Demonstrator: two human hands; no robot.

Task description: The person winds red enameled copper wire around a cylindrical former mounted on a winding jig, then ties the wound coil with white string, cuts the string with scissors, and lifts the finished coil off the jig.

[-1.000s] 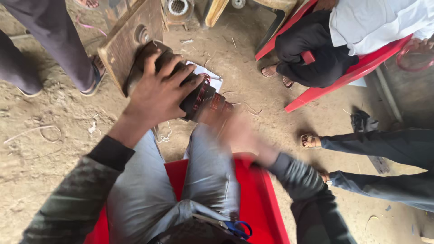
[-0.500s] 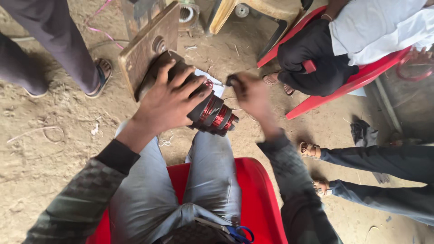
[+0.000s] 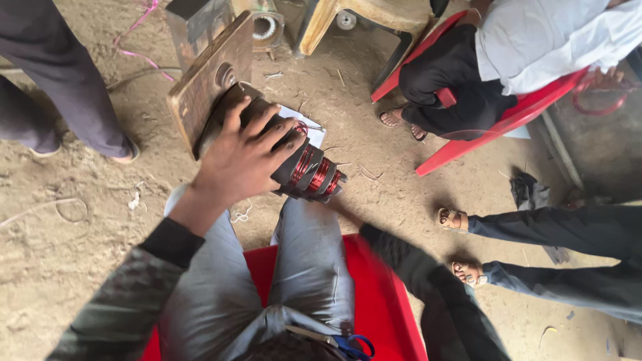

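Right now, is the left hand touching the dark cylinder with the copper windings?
Touching. The head view shows the left hand spread flat on top of the dark cylinder with copper windings, its fingers lying on the casing with no gap.

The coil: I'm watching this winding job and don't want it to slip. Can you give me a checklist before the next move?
1. Left hand spread over the coil: ok.
2. Right hand in view: not ok, hidden under the coil; only the sleeve shows.
3. Coil seated against the wooden block: cannot tell.
4. Red wire turns lie tidy: ok.
5. Scissors within reach on the lap: ok.
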